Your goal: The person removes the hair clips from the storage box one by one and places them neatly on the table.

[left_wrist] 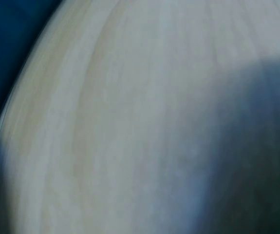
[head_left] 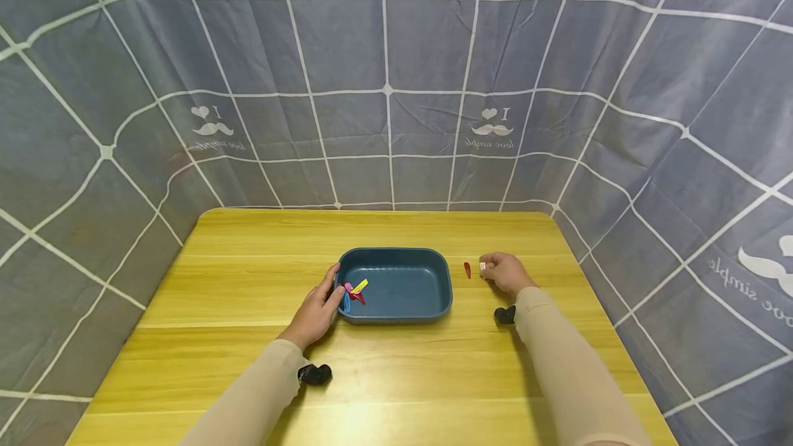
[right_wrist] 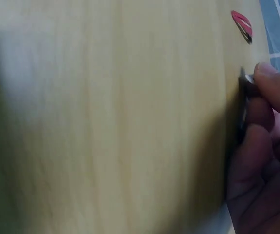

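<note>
A dark blue plastic basin [head_left: 396, 320] stands on the wooden table. My left hand [head_left: 314, 315] holds its left side, thumb at the rim and fingers along the outer wall. Inside, at the left end, lie a yellow hair clip [head_left: 360, 286], a blue clip [head_left: 346, 303], a pink clip [head_left: 349, 287] and some red ones [head_left: 358, 298]. To the basin's right, my right hand [head_left: 504, 272] pinches a small white piece [head_left: 482, 266] between thumb and fingertips, low over the table; its kind I cannot tell. Just left of those fingers lies a red snap hair clip [head_left: 467, 270], also in the right wrist view.
The yellow wooden table [head_left: 248, 246] ends at a grey-blue curtain [head_left: 347, 122] with white grid lines, which hangs behind it and along both sides. Black wrist cameras sit under both sleeves. The left wrist view is blurred, mostly tabletop with the basin's wall at one corner.
</note>
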A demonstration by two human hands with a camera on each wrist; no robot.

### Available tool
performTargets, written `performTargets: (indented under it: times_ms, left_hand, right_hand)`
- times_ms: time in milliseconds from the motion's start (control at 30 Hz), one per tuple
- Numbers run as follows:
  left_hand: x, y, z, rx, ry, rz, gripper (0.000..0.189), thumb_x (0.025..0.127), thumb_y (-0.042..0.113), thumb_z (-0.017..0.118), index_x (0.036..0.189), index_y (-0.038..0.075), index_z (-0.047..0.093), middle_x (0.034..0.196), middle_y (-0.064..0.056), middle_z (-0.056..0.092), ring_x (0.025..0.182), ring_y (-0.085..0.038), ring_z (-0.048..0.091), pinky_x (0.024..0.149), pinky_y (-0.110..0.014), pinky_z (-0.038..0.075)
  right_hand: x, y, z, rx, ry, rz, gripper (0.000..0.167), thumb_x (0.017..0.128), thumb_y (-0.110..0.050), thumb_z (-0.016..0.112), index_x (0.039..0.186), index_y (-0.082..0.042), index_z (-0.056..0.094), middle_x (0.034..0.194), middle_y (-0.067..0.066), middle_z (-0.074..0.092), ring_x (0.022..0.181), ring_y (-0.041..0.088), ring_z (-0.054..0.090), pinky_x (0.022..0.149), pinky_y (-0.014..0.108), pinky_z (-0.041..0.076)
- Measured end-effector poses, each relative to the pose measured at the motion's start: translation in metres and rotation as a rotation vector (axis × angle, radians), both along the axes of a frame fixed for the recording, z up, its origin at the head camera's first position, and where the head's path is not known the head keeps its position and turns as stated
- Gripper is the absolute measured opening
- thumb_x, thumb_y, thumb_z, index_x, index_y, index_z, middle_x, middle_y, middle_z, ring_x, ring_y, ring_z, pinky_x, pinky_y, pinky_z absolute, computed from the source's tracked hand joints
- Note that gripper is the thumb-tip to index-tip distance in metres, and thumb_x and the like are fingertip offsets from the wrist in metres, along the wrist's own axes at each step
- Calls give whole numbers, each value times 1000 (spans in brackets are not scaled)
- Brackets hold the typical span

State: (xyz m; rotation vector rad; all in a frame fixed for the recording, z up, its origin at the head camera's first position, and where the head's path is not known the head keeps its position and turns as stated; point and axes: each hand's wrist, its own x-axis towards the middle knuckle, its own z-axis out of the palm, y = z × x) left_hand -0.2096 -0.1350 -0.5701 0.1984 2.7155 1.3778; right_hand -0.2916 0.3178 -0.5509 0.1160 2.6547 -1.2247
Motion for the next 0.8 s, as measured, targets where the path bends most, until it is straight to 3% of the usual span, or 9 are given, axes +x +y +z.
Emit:
performTargets:
  times_ms: [300,533,800]
  left_hand:
    - [-2,-1,-4,-9,-4,-1,60,114,47,41,169,35,21,163,-21,46,148,-47,44,120,-69,33]
    - [-3,0,-3,-3,-5,-1,60,114,47,41,169,35,21,164,-21,45,148,-48,44,120,-70,33]
    - [-2,1,-2,-1,-7,1,61,113,49,41,169,35,22,164,-21,44,149,-48,42,121,-70,32]
  right_hand:
    - [-7,0,-9,53,-8,20,39,101,-12,70,138,-1,67,106,11,68,98,26,59,89,39,50]
    - [-7,3,-7,68,-20,40,41,102,-16,69,141,-3,66,127,17,72,119,32,63,108,51,50]
    - [-5,5,-9,66,-23,45,42,102,-17,69,142,-3,66,133,18,70,125,34,63,111,52,49]
